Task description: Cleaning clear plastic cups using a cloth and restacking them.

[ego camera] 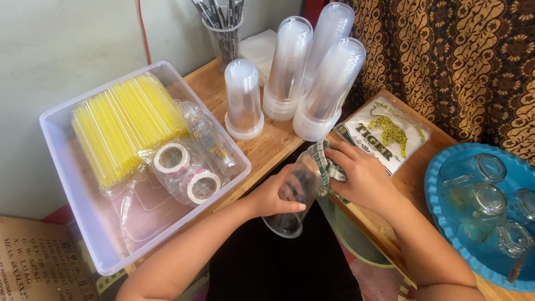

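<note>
Wooden tabletop runs along a pale wall on the left and a brown patterned curtain on the right, seen from above by the head camera. Nearest the viewer, both forearms reach up from the lower edge over a dark gap between two table sections. Left hand is curled around the side of a clear glass, its grip closed on the wall of the glass, which is tilted with its base toward the viewer and its mouth toward the right hand. Right hand is closed on a green-and-white checked cloth, pressing it at the mouth of the glass. To the right, level with the hands, a blue tray holds several clear glasses lying and standing on it. To the left, a translucent plastic bin holds a bundle of yellow straws, two rolls of tape in a plastic bag, and clear flat lids beneath. Just beyond the right hand lies a white plastic packet with a yellow printed animal. Farther back stand three wrapped stacks of clear plastic cups, leaning toward the wall, with one shorter stack beside them. Farthest, a clear holder of dark straws stands at the wall.
</note>
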